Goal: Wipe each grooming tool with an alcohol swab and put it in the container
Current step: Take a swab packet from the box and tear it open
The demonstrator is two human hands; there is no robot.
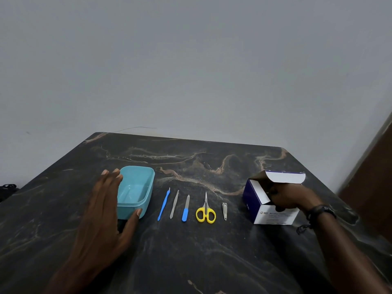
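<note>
The table (212,251) under me is a dark slab with pale brown veins, its far edge against a grey wall (191,60).

My left hand (106,209) lies flat beside the container (137,187), fingers straight along its left wall and the thumb touching its near corner; nothing is gripped. The container is a teal plastic tub with rounded corners, standing upright, its long axis running away from me.

My right hand (288,198) reaches into the open top of the swab box (269,206), a blue and white carton with its flap (285,177) raised. The fingers are curled down inside it; I cannot tell whether they hold a swab. A dark band (321,211) sits on that wrist.

Between tub and box the five tools lie in a row, apart from one another, each lengthwise away from me. From the left: a blue stick (163,204), tip far and leaning slightly right; steel tweezers (174,204), likewise tilted; a nail file (186,207) with a blue handle nearest me; scissors (205,209), yellow loops toward me, blades closed and pointing away; a small steel nail clipper (224,211).
</note>
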